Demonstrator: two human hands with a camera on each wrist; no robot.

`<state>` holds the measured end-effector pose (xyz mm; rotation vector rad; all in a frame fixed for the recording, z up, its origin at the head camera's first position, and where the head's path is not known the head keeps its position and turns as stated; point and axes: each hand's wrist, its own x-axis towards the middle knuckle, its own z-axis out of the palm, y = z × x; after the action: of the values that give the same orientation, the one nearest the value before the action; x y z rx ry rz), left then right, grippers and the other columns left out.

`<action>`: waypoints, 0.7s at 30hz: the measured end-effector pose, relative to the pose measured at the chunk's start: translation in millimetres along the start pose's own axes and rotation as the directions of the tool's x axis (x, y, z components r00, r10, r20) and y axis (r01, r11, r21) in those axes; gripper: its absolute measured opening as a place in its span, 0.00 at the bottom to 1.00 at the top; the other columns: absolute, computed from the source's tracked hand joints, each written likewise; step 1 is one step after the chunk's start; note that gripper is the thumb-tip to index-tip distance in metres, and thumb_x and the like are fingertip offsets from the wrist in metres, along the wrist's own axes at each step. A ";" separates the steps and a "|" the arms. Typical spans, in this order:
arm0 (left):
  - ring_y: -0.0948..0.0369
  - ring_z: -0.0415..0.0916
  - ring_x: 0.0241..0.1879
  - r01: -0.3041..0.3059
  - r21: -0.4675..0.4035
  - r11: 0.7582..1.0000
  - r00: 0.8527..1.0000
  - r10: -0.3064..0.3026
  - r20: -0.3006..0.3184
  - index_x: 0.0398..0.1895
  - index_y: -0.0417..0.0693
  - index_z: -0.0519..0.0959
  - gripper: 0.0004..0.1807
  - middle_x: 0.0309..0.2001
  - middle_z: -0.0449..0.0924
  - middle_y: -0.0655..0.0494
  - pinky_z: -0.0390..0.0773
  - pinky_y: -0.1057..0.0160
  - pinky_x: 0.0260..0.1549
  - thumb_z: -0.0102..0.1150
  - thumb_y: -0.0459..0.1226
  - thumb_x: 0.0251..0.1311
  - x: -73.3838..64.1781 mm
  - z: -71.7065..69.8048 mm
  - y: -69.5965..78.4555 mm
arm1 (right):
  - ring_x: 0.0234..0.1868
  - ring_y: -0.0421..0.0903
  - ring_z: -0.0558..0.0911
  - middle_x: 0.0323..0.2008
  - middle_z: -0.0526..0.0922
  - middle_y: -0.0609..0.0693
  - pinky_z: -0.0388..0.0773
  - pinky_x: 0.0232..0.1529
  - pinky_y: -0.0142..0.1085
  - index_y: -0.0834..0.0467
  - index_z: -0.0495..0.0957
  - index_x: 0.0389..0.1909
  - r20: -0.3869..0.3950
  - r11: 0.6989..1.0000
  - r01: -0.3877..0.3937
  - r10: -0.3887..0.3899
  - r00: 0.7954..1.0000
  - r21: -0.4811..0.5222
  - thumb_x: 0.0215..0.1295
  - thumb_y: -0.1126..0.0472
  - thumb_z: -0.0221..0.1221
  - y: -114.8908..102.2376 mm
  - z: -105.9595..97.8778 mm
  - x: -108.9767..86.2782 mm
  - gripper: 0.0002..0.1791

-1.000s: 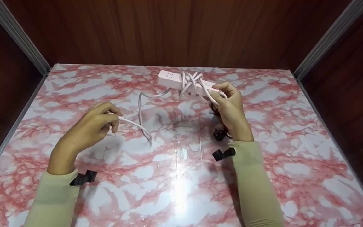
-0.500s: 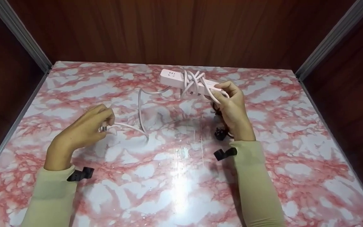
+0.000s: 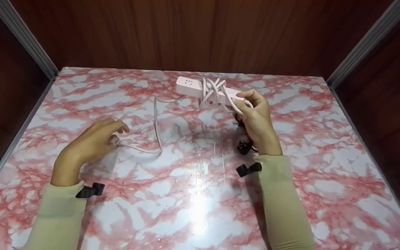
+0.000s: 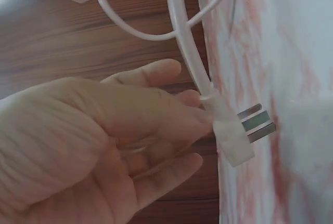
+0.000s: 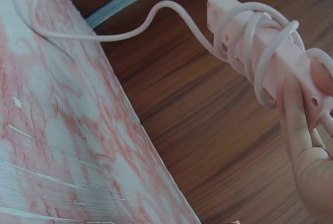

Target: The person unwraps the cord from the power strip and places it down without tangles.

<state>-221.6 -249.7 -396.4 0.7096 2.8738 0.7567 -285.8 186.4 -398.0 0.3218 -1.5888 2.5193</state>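
In the head view a pale pink power strip (image 3: 189, 86) with its white cord (image 3: 215, 90) wound around the middle is held up over the back of the table. My right hand (image 3: 258, 118) grips its right end, thumb and fingers on opposite sides, also seen as the right hand (image 5: 307, 130) in the right wrist view. A loose length of cord (image 3: 157, 128) runs left to my left hand (image 3: 94, 142). There, in the left wrist view, a white plug (image 4: 234, 141) with metal prongs sits at the pinching thumb and fingertip of my left hand (image 4: 125, 135), prongs toward the table. Another finger is stretched away from it.
A black plug (image 3: 244, 147) with a dark cable lies on the table behind my right wrist. The marbled red-and-white table (image 3: 172, 208) is bordered by dark wood panels (image 3: 186, 34) at the back and sides. Black wrist mounts (image 3: 248, 169) sit on both sleeves.
My left hand has moved slightly left with the plug, and its fingers have spread more. The loose cord has shifted, its lower bend straightening. My right hand and the power strip have barely moved.
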 end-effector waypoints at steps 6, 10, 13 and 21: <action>0.44 0.76 0.62 -0.057 -0.024 0.998 0.962 0.049 -0.268 0.66 0.44 0.78 0.22 0.60 0.81 0.44 0.74 0.39 0.62 0.63 0.28 0.70 18.4 4.8 23.3 | 0.42 0.47 0.84 0.41 0.78 0.57 0.88 0.47 0.42 0.60 0.81 0.36 0.000 1.000 -0.004 0.004 1.000 -0.009 0.65 0.82 0.59 -1.1 -1.0 -0.5 0.13; 0.45 0.78 0.60 -0.081 -0.065 0.995 0.902 0.045 -0.430 0.67 0.44 0.79 0.24 0.58 0.82 0.43 0.76 0.41 0.61 0.66 0.30 0.69 40.9 18.5 37.1 | 0.42 0.47 0.84 0.41 0.79 0.57 0.88 0.47 0.41 0.60 0.81 0.36 -0.002 1.000 -0.004 0.003 1.000 -0.006 0.64 0.82 0.60 -1.5 -1.6 -0.6 0.13; 0.45 0.78 0.61 -0.080 -0.138 0.987 0.880 0.005 -0.474 0.69 0.44 0.78 0.25 0.60 0.82 0.43 0.76 0.43 0.62 0.67 0.32 0.70 56.7 30.3 43.2 | 0.42 0.47 0.84 0.42 0.79 0.57 0.88 0.46 0.41 0.60 0.81 0.36 -0.003 1.000 -0.006 0.006 1.000 -0.004 0.64 0.82 0.60 -1.4 -1.7 -0.6 0.13; 0.45 0.77 0.63 -0.065 -0.182 0.981 0.843 -0.043 -0.537 0.69 0.43 0.78 0.24 0.64 0.80 0.46 0.77 0.45 0.63 0.67 0.35 0.72 81.3 48.6 52.0 | 0.43 0.48 0.84 0.43 0.78 0.57 0.88 0.47 0.41 0.61 0.81 0.37 0.015 1.000 -0.023 0.023 1.000 0.008 0.66 0.82 0.60 -2.5 0.3 -0.9 0.12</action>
<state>-262.8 -150.8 -410.9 0.5556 3.2018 1.4218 -284.3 187.3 -396.0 0.3253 -1.5970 2.5473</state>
